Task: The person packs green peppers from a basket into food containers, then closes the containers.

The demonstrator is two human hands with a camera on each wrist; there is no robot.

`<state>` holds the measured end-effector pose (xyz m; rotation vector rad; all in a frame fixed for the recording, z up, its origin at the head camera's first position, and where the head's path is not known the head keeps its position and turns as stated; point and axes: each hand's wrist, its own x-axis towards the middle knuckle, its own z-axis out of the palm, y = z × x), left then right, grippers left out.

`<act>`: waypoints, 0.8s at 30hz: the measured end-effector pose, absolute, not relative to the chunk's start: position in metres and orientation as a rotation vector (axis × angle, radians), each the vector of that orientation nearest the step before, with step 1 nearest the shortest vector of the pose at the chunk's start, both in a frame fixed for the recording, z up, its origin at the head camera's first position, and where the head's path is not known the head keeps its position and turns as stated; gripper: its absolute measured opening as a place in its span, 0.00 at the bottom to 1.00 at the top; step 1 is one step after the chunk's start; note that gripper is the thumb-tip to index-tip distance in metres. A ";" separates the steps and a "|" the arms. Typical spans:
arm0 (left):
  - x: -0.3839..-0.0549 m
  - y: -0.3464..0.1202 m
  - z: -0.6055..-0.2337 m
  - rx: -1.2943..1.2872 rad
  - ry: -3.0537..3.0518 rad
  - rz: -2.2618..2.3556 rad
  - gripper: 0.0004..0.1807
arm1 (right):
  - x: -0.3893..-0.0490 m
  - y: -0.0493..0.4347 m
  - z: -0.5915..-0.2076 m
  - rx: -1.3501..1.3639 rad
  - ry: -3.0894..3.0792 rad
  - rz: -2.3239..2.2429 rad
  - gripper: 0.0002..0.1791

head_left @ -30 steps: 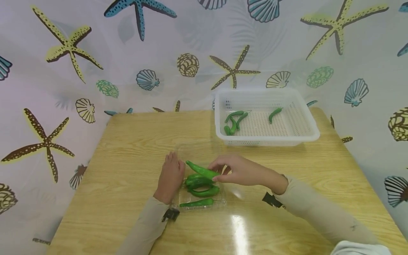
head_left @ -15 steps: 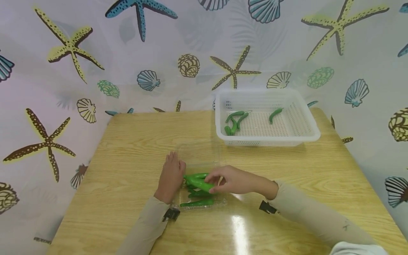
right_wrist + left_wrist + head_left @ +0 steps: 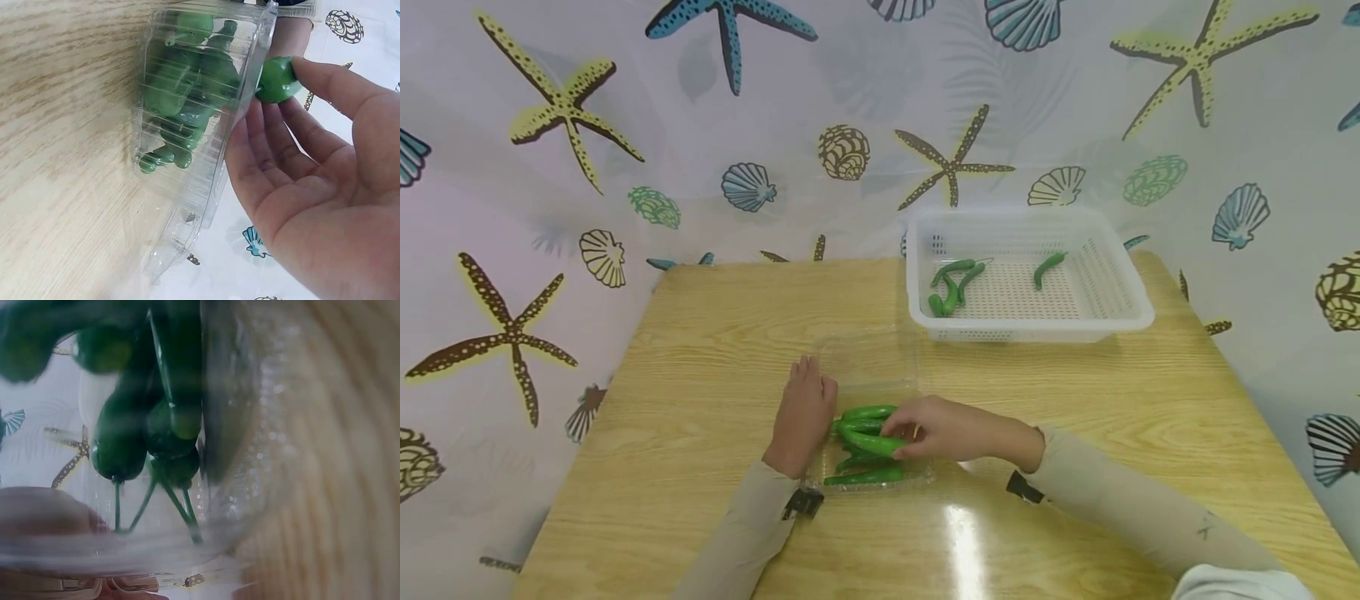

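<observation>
In the head view a clear plastic clamshell box point(image 3: 919, 478) lies on the table with its lid folded back. Several long green peppers point(image 3: 863, 477) lie in it, side by side. My right hand point(image 3: 951, 429) pinches one green pepper point(image 3: 867, 442) between thumb and fingertips, over the pile. In the right wrist view that held pepper point(image 3: 279, 80) shows at the box's upper rim. My left hand point(image 3: 801, 419) rests along the box's left side, its fingers pointing away from me. In the left wrist view, pepper stems point(image 3: 117, 506) show blurred through the plastic wall.
A white perforated basket point(image 3: 1030, 327) stands at the back right of the wooden table point(image 3: 722, 333). Several smaller green peppers point(image 3: 972, 282) lie in its left part, and one pepper point(image 3: 1049, 267) lies apart. A patterned cloth point(image 3: 850, 83) hangs behind the table.
My right hand has moved toward me and slightly left, lowering the held pepper onto the pile in the box. The left hand has stayed in place.
</observation>
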<state>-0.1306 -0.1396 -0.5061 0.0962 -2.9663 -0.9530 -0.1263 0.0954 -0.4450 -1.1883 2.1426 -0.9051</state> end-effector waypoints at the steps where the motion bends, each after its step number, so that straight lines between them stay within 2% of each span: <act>1: -0.131 -0.139 -0.506 0.095 -2.965 -0.950 0.31 | -0.125 0.095 -0.444 -1.194 2.155 -0.880 0.15; 24: -0.131 -0.139 -0.506 0.105 -2.958 -0.948 0.31 | -0.116 0.082 -0.454 -1.412 2.299 -0.588 0.15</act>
